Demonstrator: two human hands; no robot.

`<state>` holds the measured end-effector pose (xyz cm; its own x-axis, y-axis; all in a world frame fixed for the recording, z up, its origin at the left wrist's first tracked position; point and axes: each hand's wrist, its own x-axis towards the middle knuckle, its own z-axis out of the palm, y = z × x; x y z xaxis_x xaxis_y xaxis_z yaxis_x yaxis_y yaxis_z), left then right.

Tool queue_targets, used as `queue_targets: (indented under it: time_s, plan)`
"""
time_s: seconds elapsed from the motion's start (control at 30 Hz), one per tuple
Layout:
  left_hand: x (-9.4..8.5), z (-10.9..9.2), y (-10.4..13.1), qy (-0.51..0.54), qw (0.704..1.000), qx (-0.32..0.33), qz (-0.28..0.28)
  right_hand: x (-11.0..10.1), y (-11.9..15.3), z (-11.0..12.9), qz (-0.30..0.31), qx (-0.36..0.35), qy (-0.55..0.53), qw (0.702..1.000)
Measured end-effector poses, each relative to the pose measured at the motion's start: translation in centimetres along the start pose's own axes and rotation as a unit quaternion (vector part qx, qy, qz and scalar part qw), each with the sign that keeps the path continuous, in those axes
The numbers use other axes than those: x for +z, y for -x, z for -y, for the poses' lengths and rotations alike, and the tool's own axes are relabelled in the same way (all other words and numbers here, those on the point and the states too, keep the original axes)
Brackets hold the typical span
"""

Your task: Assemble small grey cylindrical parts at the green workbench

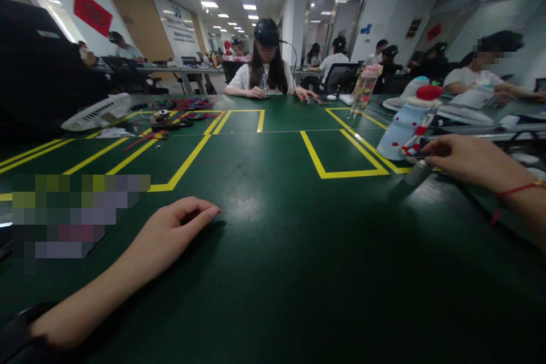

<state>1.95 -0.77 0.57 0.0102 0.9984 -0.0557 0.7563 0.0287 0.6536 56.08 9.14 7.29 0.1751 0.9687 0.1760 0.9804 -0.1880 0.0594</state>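
My left hand (181, 224) rests on the green table (273, 273), left of the middle, fingers closed together; whatever lies between them, if anything, is hidden. At the right, my right hand (463, 159) has its thumb and fingers pinched at the top of a small grey cylinder (417, 173), which stands slightly tilted in view near the table's right side. Just behind that cylinder is a blue bottle (398, 131) with a red top and red dots.
Yellow tape (315, 156) marks the table. Red and dark wires (191, 105) lie at the back left near a white fan-like device (100, 112). A clear bottle (364, 91) with a pink lid stands back right. A person (267, 68) sits opposite; others sit beyond.
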Motion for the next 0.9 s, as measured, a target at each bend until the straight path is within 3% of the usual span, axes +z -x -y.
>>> queue_targets:
  time_s: [0.53,0.7,0.9]
  plan:
    - [-0.1,0.1,0.2,0.002,1.000,0.004,0.004,0.6,-0.2,-0.9,0.006,-0.004,-0.023,1.000]
    - [-0.1,0.1,0.1,0.004,1.000,0.006,0.006,0.5,-0.3,-1.5,-0.014,0.029,-0.019,0.999]
    - [-0.2,-0.3,0.3,0.005,1.000,0.006,0.014,0.2,-0.1,-1.2,0.012,0.010,-0.053,0.998]
